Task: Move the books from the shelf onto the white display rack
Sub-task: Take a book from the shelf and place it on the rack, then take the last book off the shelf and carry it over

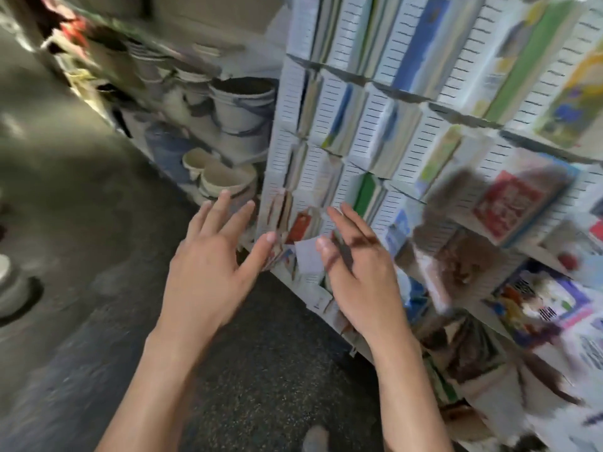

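Observation:
The white display rack (375, 132) with slotted panels fills the right side of the blurred view, its pockets holding several books, among them a green book (367, 194) and a red book (507, 207). My left hand (212, 259) hovers with fingers spread in front of the rack's lower left corner and holds nothing. Just right of it, my right hand (359, 265) is also empty, its straight fingers pointing up at the lower pockets near a small white card (308, 256). Whether either hand touches the rack is unclear.
White buckets (243, 102) and stacked bowls (222, 181) stand on a low shelf to the left behind the rack. Dark speckled floor (261, 370) lies below my arms. A pale round object (13, 285) sits at the left edge.

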Action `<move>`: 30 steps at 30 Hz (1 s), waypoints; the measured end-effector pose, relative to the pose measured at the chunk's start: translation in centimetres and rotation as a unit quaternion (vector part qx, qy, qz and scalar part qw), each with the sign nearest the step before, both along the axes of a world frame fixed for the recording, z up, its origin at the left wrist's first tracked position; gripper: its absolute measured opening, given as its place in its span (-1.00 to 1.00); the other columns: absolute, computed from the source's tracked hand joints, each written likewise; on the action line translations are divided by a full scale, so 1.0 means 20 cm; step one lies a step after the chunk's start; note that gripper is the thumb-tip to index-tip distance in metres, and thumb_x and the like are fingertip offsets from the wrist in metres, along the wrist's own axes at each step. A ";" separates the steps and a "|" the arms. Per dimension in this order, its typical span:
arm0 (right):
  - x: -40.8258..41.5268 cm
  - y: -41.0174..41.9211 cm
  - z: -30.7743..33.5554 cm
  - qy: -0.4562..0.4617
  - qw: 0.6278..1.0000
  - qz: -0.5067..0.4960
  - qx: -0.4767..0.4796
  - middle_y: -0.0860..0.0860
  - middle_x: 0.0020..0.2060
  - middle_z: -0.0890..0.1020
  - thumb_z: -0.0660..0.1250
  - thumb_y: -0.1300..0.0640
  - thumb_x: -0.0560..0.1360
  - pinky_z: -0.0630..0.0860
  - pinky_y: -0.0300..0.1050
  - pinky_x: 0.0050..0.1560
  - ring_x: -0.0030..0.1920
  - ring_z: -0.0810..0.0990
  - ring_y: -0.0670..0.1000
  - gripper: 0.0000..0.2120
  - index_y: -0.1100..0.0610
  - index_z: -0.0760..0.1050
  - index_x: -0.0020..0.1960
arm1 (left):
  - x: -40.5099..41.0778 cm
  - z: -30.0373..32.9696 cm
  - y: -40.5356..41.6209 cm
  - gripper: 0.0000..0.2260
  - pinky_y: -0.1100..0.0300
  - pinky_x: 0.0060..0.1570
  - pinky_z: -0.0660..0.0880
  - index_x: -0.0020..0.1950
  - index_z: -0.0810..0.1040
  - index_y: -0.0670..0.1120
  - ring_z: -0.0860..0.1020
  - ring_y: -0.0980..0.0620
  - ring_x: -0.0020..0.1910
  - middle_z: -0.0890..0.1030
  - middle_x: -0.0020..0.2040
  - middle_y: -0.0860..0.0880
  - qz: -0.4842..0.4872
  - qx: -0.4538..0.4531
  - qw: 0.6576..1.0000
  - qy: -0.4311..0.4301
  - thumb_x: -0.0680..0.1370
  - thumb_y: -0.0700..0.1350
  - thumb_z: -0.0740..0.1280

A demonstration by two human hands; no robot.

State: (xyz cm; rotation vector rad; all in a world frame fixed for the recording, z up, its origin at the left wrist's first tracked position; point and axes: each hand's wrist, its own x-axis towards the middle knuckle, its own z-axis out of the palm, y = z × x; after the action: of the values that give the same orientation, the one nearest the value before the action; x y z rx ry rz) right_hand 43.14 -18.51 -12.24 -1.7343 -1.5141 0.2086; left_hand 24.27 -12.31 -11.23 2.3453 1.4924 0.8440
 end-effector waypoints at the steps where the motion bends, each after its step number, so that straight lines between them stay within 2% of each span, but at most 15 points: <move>1: -0.03 0.07 -0.01 0.001 1.000 0.012 -0.001 -0.11 0.54 0.26 0.06 -0.28 0.55 0.14 -0.25 0.47 0.51 0.18 -0.18 -0.41 -0.09 0.31 0.52 | -0.03 -0.01 0.04 -0.26 -0.11 0.41 0.30 0.55 0.31 0.11 0.09 0.00 0.59 0.17 0.61 0.03 0.011 -0.004 1.000 -0.001 0.49 0.45 -0.10; 6: -0.14 0.47 -0.04 0.038 0.996 0.078 0.022 -0.11 0.50 0.33 0.09 -0.30 0.55 0.13 -0.36 0.45 0.48 0.22 -0.24 -0.40 -0.03 0.38 0.48 | -0.16 -0.02 0.34 -0.26 -0.13 0.38 0.32 0.55 0.31 0.10 0.08 0.01 0.59 0.16 0.61 0.03 0.067 -0.006 0.998 0.004 0.49 0.43 -0.09; 11: -0.19 1.00 -0.01 0.049 0.991 0.123 0.001 -0.10 0.52 0.29 0.01 -0.36 0.47 -0.04 -0.56 0.33 0.47 0.17 -0.24 -0.29 -0.04 0.34 0.50 | -0.23 0.02 0.73 -0.27 -0.13 0.37 0.32 0.56 0.30 0.12 0.05 0.03 0.60 0.13 0.62 0.04 0.111 -0.004 0.994 0.018 0.48 0.43 -0.10; 15: -0.20 1.43 0.05 0.050 0.987 0.150 0.010 -0.13 0.52 0.27 0.03 -0.33 0.51 0.10 -0.27 0.45 0.51 0.19 -0.16 -0.34 -0.05 0.32 0.51 | -0.23 0.10 1.11 -0.26 -0.08 0.43 0.26 0.57 0.26 0.14 0.02 0.04 0.60 0.09 0.63 0.05 0.121 -0.004 0.992 0.025 0.48 0.44 -0.11; 17: -0.19 1.63 0.07 0.063 0.986 0.155 0.018 -0.11 0.51 0.30 0.03 -0.34 0.50 0.15 -0.19 0.49 0.51 0.21 -0.16 -0.33 -0.03 0.33 0.51 | -0.23 0.14 1.30 -0.26 -0.09 0.42 0.26 0.57 0.25 0.14 0.02 0.04 0.60 0.08 0.63 0.05 0.129 0.003 0.991 0.026 0.48 0.44 -0.11; 18: -0.19 1.72 0.08 0.069 0.985 0.160 0.019 -0.10 0.51 0.31 0.02 -0.34 0.49 0.16 -0.22 0.49 0.50 0.22 -0.16 -0.31 -0.02 0.34 0.50 | -0.23 0.15 1.39 -0.27 -0.09 0.42 0.26 0.57 0.25 0.14 0.02 0.04 0.60 0.08 0.63 0.05 0.134 0.006 0.991 0.025 0.49 0.43 -0.10; 22: -0.23 2.04 0.08 0.055 0.982 0.179 0.006 -0.08 0.51 0.31 0.06 -0.30 0.52 -0.01 -0.57 0.35 0.49 0.18 -0.21 -0.35 -0.01 0.34 0.50 | -0.27 0.13 1.68 -0.28 -0.11 0.43 0.25 0.57 0.25 0.13 0.03 0.02 0.60 0.09 0.63 0.04 0.151 0.004 0.988 0.018 0.51 0.44 -0.10; 23: -0.25 2.12 0.08 0.055 0.981 0.187 0.000 -0.09 0.51 0.30 0.06 -0.30 0.52 0.00 -0.56 0.36 0.49 0.17 -0.22 -0.36 -0.02 0.34 0.50 | -0.28 0.12 1.74 -0.27 -0.12 0.43 0.25 0.57 0.25 0.13 0.03 0.02 0.60 0.09 0.63 0.04 0.155 -0.001 0.988 0.014 0.50 0.45 -0.11; 26: -0.29 2.33 0.06 0.063 0.979 0.192 -0.001 -0.09 0.50 0.32 0.05 -0.32 0.49 0.17 -0.28 0.47 0.48 0.19 -0.22 -0.34 -0.03 0.35 0.49 | -0.32 0.08 1.96 -0.26 -0.12 0.44 0.25 0.57 0.26 0.12 0.05 0.01 0.60 0.11 0.63 0.03 0.159 -0.008 0.987 0.013 0.50 0.46 -0.12; 30: -0.36 2.63 0.03 0.062 0.982 0.177 -0.004 -0.13 0.51 0.31 0.10 -0.31 0.53 0.14 -0.34 0.43 0.48 0.22 -0.23 -0.40 -0.09 0.35 0.49 | -0.39 0.04 2.28 -0.29 -0.07 0.45 0.24 0.57 0.25 0.13 0.06 0.01 0.59 0.12 0.62 0.05 0.148 -0.013 0.989 -0.004 0.51 0.44 -0.11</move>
State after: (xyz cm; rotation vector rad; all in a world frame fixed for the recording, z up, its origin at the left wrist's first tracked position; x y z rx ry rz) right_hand 36.00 34.07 -11.71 -1.4181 -1.7198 0.4949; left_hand 16.52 33.28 -10.51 2.1302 1.8653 0.8922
